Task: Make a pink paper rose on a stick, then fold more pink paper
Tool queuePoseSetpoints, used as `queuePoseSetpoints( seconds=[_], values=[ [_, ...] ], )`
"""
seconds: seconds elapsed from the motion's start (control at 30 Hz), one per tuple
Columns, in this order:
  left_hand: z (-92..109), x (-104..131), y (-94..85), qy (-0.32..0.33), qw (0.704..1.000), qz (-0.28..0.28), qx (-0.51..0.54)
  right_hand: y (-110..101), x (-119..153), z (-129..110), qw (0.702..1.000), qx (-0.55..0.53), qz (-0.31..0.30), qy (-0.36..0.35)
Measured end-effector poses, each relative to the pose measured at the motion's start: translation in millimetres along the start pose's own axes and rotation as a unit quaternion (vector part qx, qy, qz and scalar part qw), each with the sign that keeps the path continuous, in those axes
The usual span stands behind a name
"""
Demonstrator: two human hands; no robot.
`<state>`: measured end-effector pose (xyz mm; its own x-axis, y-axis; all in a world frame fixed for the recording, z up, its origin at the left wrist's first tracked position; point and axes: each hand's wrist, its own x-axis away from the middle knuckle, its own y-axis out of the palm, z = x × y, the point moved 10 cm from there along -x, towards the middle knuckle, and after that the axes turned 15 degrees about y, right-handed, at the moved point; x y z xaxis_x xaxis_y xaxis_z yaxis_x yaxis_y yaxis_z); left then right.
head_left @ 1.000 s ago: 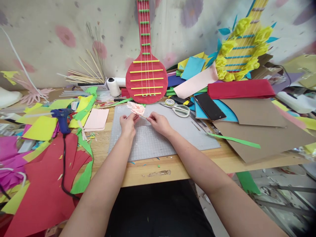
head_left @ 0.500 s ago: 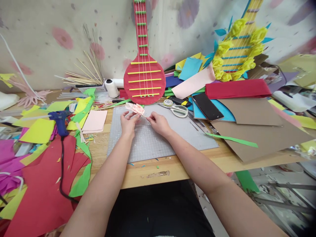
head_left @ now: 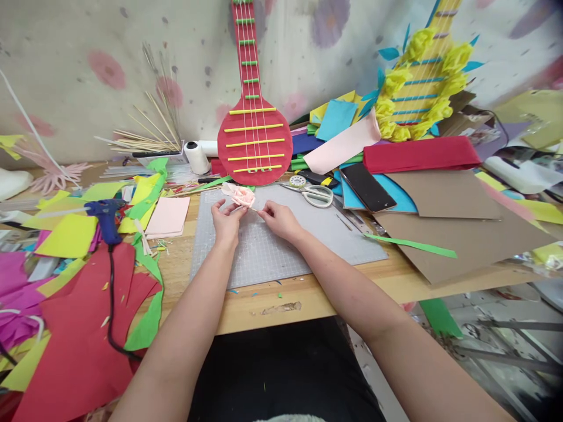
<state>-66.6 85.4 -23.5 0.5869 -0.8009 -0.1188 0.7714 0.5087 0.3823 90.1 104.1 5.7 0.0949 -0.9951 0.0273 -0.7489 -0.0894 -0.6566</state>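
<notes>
A pale pink paper flower (head_left: 241,195) is held above the far part of the grey cutting mat (head_left: 259,258). My left hand (head_left: 226,221) has its thumb and fingers closed on the flower's base from the left. From the right, my right hand (head_left: 280,219) pinches the thin stem just below the petals. Directly behind the flower stands a red paper lute shape (head_left: 255,138) with yellow and green bars and white strings. A pair of scissors (head_left: 317,196) with pale handles lies right of my hands.
On the left are a blue glue gun (head_left: 105,220), red paper (head_left: 83,328) and pale pink sheets (head_left: 168,215). A phone (head_left: 368,186), brown cardboard (head_left: 457,246) and a yellow flowered instrument shape (head_left: 416,94) are at the right. A thread spool (head_left: 197,158) stands behind.
The pink flower has turned slightly between my fingers, its petals now facing more toward me. Both hands keep their grip. The whole view has shifted a little.
</notes>
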Motion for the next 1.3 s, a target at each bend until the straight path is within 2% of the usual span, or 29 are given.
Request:
queuePoseSetpoints(
  seconds=[0.27,0.53,0.67,1.0,1.3],
  values=[
    [-6.0,-0.1,-4.5,-0.071,0.997,0.023,0.0,10.4,-1.7,-3.4,0.999,-0.012,-0.028,-0.008],
    [-5.8,2.3,-2.3,-0.067,0.998,0.019,0.003,10.7,-4.4,4.0,0.999,-0.009,-0.033,0.015],
    [-7.4,4.0,-0.7,-0.09,0.996,0.008,-0.011,6.3,-5.2,7.8,1.0,-0.006,-0.021,0.021],
    [-7.5,3.0,-2.9,-0.107,0.994,0.009,-0.006,2.5,-1.9,2.1,0.999,0.036,-0.019,-0.006],
    [-8.6,0.2,-8.7,-0.11,0.992,0.059,0.032,5.0,5.1,-11.5,0.997,0.071,-0.019,-0.039]
  ],
)
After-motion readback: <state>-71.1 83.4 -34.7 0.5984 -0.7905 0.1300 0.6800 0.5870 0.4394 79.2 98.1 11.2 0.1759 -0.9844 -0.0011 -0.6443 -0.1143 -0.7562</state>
